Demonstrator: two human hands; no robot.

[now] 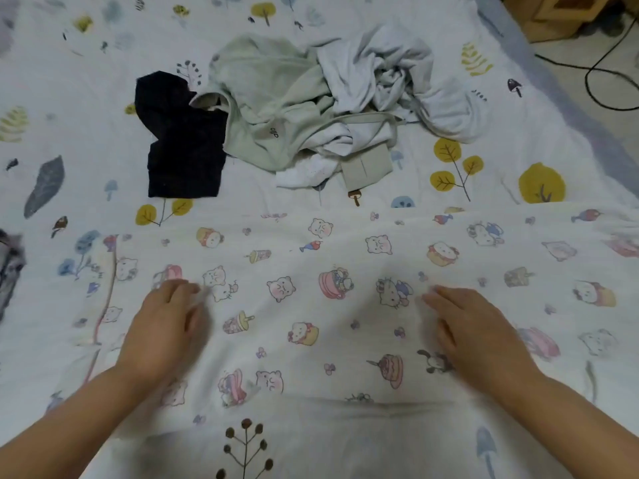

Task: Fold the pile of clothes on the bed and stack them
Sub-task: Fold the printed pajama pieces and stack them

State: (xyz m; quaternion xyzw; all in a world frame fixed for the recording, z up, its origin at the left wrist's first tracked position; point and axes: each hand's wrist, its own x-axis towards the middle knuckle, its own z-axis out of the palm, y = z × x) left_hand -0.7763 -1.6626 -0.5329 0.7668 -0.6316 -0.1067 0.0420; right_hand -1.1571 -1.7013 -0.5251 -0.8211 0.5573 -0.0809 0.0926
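Both hands, left hand (162, 326) and right hand (480, 331), lie flat and released, apparently pressing the cartoon-print cloth (345, 299) across the lower frame; the unfolded pile (311, 105) sits upper centre.

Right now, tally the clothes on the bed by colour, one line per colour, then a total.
Cartoon-print white, spread flat under both hands: 1
Black: 1
Pale green: 1
Light blue-white, crumpled: 1
Grey, cut off at the left edge: 1
Total: 5 told apart; the heap may hide more.
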